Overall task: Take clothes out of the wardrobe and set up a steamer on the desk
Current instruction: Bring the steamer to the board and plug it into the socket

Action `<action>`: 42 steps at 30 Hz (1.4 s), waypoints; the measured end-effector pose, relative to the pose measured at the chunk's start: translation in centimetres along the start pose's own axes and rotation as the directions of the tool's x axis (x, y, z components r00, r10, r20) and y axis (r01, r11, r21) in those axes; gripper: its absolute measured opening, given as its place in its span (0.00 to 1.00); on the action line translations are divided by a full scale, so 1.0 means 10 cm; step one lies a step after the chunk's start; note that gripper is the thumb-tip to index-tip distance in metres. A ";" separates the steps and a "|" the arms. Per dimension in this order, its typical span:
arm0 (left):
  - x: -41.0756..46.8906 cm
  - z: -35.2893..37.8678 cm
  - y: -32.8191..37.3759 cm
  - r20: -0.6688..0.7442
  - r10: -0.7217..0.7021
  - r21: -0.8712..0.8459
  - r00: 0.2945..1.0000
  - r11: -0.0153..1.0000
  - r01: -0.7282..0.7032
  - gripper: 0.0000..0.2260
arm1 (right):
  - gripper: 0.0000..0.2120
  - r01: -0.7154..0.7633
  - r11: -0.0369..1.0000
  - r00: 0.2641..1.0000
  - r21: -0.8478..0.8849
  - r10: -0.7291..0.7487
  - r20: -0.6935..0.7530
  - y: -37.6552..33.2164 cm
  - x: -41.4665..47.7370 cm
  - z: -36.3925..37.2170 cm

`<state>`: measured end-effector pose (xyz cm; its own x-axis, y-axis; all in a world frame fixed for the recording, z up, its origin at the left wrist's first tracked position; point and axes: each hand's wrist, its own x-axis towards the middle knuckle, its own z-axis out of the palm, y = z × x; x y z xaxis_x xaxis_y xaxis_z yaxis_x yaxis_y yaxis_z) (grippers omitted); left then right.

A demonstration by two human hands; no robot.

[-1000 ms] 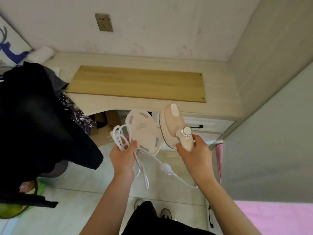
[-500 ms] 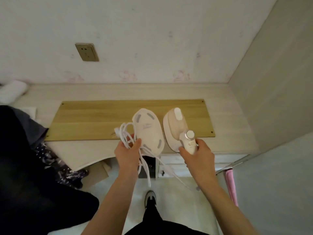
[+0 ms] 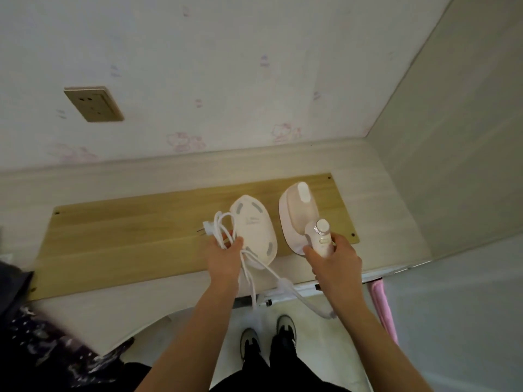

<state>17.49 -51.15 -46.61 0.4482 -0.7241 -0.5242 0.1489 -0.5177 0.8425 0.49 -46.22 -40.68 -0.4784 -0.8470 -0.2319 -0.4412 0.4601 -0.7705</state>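
Head view: two bare arms reach forward from the bottom edge. The left hand (image 3: pixel 226 258) is curled around a bunch of white cord (image 3: pixel 223 230) and also holds the near edge of a white oval pad (image 3: pixel 254 224). The right hand (image 3: pixel 335 257) is wrapped around the handle of the steamer (image 3: pixel 297 216), with the thumb on the left side of the handle.

Closest to the camera, below the wooden board (image 3: pixel 127 241), are two shoes (image 3: pixel 284 329) on the pale floor. Left of them lies a heap of dark clothes (image 3: pixel 42 346). A pink cloth (image 3: pixel 382 304) hangs to the right. Next comes the pale desk (image 3: pixel 99 182), and the wooden board lies flat on it. Behind the board is a wall with faint pink pictures and a tan socket (image 3: pixel 93 104). A pale side panel (image 3: pixel 452 137) stands to the right of the board.

The steamer's pink head is over the right end of the board, just past the right hand's fingers. The oval pad is beside it on the left, near but apart. I cannot tell if either one touches the board. The plug (image 3: pixel 205 229) sticks out left of the left hand. One loop of cord hangs down from the left hand and runs under the right wrist.
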 end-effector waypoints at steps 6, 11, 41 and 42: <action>0.13 0.30 0.00 -0.006 -0.031 0.063 1.000 0.998 0.031 0.05 | 0.20 -0.044 0.999 0.999 -0.028 0.043 -0.016 0.03 0.26 -0.03; 0.18 0.55 0.03 0.010 -0.059 0.108 0.998 0.992 0.058 0.04 | 0.17 -0.047 0.998 0.999 -0.035 0.047 -0.004 0.07 0.51 -0.11; 0.31 1.38 -0.14 -0.003 -0.171 0.136 0.985 0.976 0.169 0.05 | 0.18 -0.037 0.996 0.997 -0.079 0.042 0.070 0.25 1.32 -0.30; 0.30 1.34 -0.13 -0.017 -0.164 0.120 0.986 0.979 0.165 0.05 | 0.17 -0.035 0.996 0.996 -0.077 0.041 0.074 0.24 1.30 -0.28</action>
<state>6.84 -58.78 -50.93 0.4323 -0.6216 -0.6533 0.1139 -0.6810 0.7234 -8.93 -55.39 -43.89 -0.4389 -0.8447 -0.3064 -0.4815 0.5090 -0.7135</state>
